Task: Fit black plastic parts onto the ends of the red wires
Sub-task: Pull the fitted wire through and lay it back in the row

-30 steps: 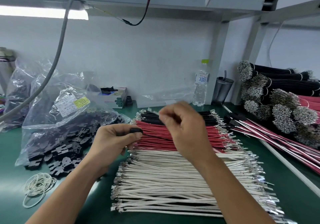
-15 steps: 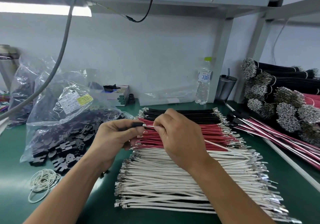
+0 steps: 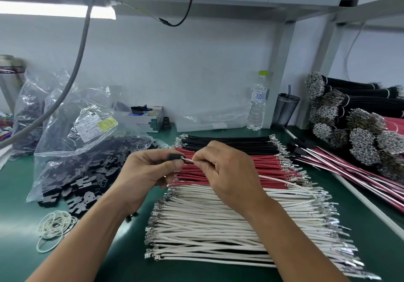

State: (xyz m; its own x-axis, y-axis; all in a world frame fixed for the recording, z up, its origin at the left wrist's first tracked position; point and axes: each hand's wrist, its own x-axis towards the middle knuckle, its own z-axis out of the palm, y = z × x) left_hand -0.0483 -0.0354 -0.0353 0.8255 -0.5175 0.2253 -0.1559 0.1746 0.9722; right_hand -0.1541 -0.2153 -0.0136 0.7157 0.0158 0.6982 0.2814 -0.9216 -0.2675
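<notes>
Head view: left hand pinches small black plastic connector housing; right hand fingers clamp thin white wire w/ metal terminal at its mouth. Risk: misaligned terminal bends. Red wire stack lies underneath.

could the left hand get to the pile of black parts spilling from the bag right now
Probably not yet: the left hand grips a black plastic part. The pile lies close beside it, unobstructed.

parts bag left — wires right
</notes>
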